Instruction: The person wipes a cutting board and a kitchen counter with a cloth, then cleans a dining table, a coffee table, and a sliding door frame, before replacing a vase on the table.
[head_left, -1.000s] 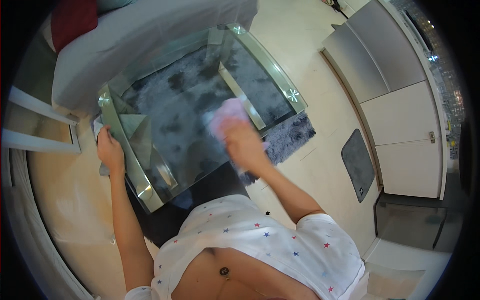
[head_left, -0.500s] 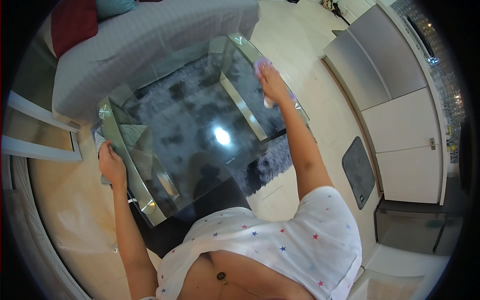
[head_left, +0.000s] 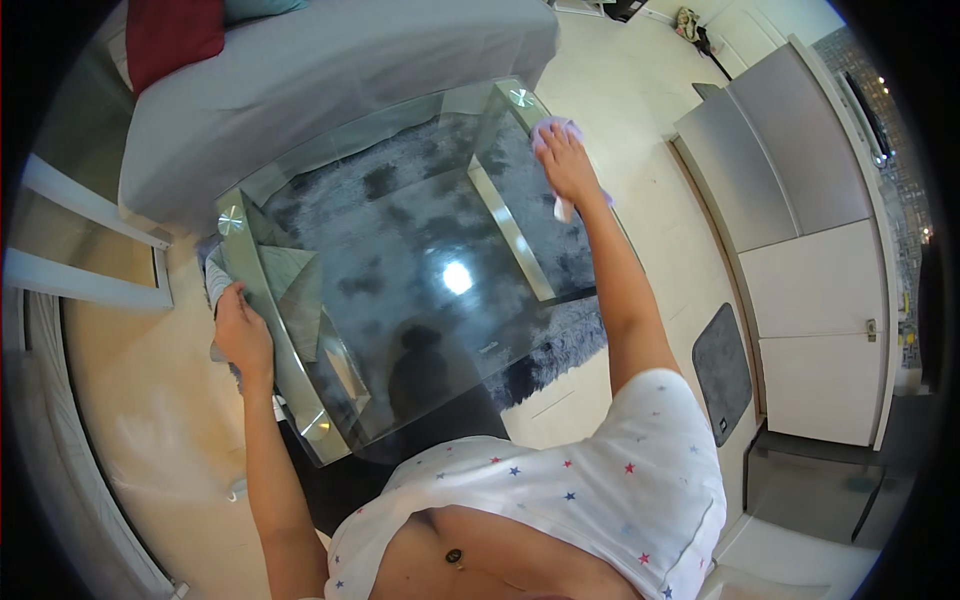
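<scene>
A glass-topped table (head_left: 420, 300) with metal side rails stands in front of me. My right hand (head_left: 570, 170) presses a lilac cloth (head_left: 553, 128) onto the far part of the right rail, its fingers reaching forward over the fabric. Part of that cloth trails out beneath the palm. At the outer edge of the left rail (head_left: 270, 300), my left hand (head_left: 245, 338) is closed on a grey cloth (head_left: 216, 276), which bunches out above and below the fingers. My fingertips there are partly hidden.
A dark grey shaggy rug (head_left: 550, 355) lies beneath the table. Beyond it is a grey-covered sofa (head_left: 330, 80) with cushions. White cabinets (head_left: 815, 290) and a small grey mat (head_left: 722, 375) are on the right. White frame bars (head_left: 90, 280) stand at left.
My right hand has slid the lilac cloth slightly farther along the right rail toward its far corner. My left hand stays at the left rail. The whole view has shifted a little.
</scene>
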